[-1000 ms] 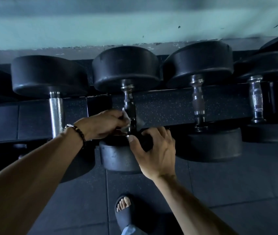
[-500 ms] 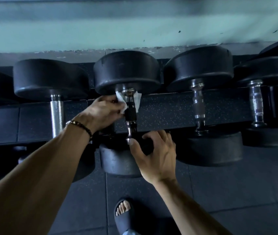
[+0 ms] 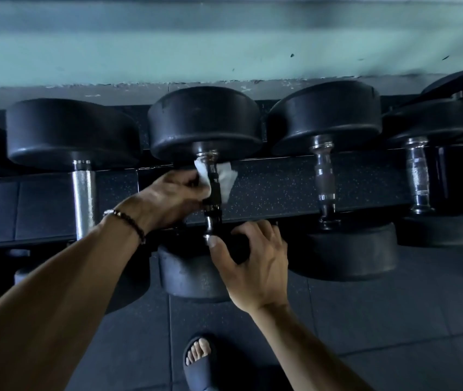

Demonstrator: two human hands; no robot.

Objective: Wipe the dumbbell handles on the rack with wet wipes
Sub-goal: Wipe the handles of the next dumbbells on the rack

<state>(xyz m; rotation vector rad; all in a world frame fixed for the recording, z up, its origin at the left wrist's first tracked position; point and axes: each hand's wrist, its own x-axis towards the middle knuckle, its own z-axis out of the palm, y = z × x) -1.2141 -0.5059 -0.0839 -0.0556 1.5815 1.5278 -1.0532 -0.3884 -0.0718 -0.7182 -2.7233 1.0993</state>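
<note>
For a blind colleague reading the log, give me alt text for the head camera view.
The left hand wraps a white wet wipe around a racked dumbbell's handle, while the right hand grips its near head. More dumbbells sit alongside.

Both hands reach forward — left hand (image 3: 172, 197) fingers curled, right hand (image 3: 255, 263) fingers hooked.
</note>
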